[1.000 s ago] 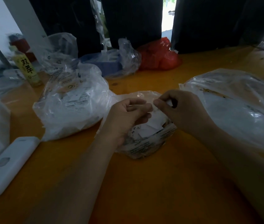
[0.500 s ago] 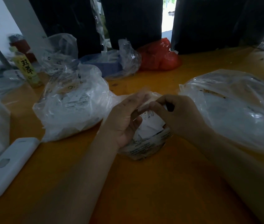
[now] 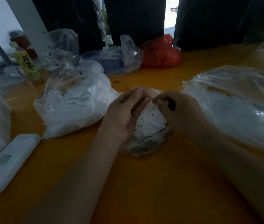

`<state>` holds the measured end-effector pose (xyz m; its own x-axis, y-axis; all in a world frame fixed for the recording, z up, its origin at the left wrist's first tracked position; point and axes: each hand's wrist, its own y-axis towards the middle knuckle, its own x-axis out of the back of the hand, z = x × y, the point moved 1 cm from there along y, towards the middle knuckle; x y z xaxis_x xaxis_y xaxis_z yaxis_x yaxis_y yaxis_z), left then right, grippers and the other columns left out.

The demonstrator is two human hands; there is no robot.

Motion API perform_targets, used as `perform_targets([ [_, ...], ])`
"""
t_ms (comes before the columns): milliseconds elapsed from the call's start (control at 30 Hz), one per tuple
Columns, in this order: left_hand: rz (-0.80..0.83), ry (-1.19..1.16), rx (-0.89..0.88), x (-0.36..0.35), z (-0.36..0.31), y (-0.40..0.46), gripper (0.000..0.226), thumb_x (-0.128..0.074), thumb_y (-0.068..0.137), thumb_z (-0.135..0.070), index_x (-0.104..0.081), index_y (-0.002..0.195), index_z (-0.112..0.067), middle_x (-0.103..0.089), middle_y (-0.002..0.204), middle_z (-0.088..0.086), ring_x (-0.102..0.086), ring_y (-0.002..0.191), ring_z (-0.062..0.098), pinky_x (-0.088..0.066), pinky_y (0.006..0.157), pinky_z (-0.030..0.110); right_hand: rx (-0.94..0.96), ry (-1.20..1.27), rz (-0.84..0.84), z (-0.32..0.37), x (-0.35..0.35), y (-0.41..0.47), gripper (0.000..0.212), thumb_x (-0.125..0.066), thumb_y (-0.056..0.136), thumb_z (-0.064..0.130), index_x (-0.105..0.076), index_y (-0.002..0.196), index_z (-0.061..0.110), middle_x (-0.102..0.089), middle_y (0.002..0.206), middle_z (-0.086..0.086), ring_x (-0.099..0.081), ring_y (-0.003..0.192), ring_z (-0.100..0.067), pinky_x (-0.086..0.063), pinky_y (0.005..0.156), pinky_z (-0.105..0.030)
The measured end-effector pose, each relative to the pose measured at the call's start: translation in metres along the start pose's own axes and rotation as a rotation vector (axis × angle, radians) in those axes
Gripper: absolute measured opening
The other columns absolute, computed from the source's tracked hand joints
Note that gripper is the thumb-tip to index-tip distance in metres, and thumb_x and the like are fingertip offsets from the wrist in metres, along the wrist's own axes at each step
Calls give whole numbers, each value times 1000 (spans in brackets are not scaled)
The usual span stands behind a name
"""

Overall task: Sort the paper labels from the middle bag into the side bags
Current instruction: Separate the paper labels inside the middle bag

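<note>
My left hand (image 3: 124, 115) has let go and opened.
Right hand (image 3: 178, 110) fingers now pinch one paper label (image 3: 153, 109) over the middle bag (image 3: 147, 143), between both side bags; sorting comes next.

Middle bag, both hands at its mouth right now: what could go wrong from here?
1. The right hand pinches at a white label lying among many overlapping ones; the grip may lift several at once and mis-sort them.
2. The left hand is open beside the middle bag, not holding it, so a pull may drag the light bag.
3. The left bag and right bag look slumped; a dropped label could miss and land on the table.
</note>
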<state>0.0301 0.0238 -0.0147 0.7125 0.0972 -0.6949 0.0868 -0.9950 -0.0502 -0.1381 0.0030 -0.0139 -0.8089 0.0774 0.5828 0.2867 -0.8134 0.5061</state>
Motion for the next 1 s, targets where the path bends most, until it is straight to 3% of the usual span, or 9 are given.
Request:
perform_targets([
  [100, -17, 60, -37, 1, 0, 0, 27, -78, 77, -2, -74, 103, 2, -80, 99, 20, -80, 93, 26, -63, 76, 23, -104, 94, -155, -7, 7, 3, 27, -59, 101, 27, -54, 127, 29, -59, 82, 12, -61, 71, 4, -45, 56, -8],
  [167, -10, 99, -46, 0, 2, 0, 32, -78, 77, -3, -72, 108, 3, -79, 102, 20, -79, 95, 26, -62, 78, 23, -123, 128, -243, -8, 13, 5, 36, -63, 99, 31, -49, 132, 29, -65, 85, 5, -64, 72, -2, -47, 58, -10],
  [300, 17, 187, -77, -1, 5, -1, 44, -81, 72, -6, -71, 114, 5, -79, 105, 20, -79, 98, 27, -62, 83, 24, -88, 212, -337, -5, 25, 10, 27, -67, 96, 31, -60, 122, 27, -72, 84, 12, -69, 79, 1, -54, 70, -14],
  [433, 41, 245, -86, 0, 7, -1, 45, -81, 72, -7, -71, 115, 3, -80, 105, 18, -78, 102, 28, -61, 86, 25, -26, 323, -297, 0, 28, 10, 13, -66, 97, 19, -65, 110, 23, -72, 85, 14, -70, 76, 0, -55, 68, -14],
  [533, 47, 267, -83, 0, 8, -1, 45, -81, 71, -8, -71, 114, 0, -80, 107, 18, -78, 103, 28, -61, 86, 25, 8, 277, -250, 2, 25, 8, 13, -66, 97, 17, -65, 107, 25, -71, 84, 17, -70, 76, 2, -54, 68, -13],
  [733, 51, 259, -66, 1, 8, -2, 47, -82, 70, -10, -70, 114, 1, -79, 107, 19, -78, 102, 27, -62, 82, 24, 14, 156, -224, 1, 20, 6, 14, -65, 97, 22, -63, 103, 34, -69, 84, 22, -69, 82, 3, -60, 73, -27],
  [1000, 51, 314, -77, 0, 8, -2, 44, -83, 68, -8, -73, 110, 1, -79, 106, 19, -78, 102, 29, -62, 84, 25, 52, 57, -253, -1, 20, 6, 12, -65, 98, 21, -66, 107, 29, -67, 86, 23, -68, 84, 4, -56, 74, -16],
])
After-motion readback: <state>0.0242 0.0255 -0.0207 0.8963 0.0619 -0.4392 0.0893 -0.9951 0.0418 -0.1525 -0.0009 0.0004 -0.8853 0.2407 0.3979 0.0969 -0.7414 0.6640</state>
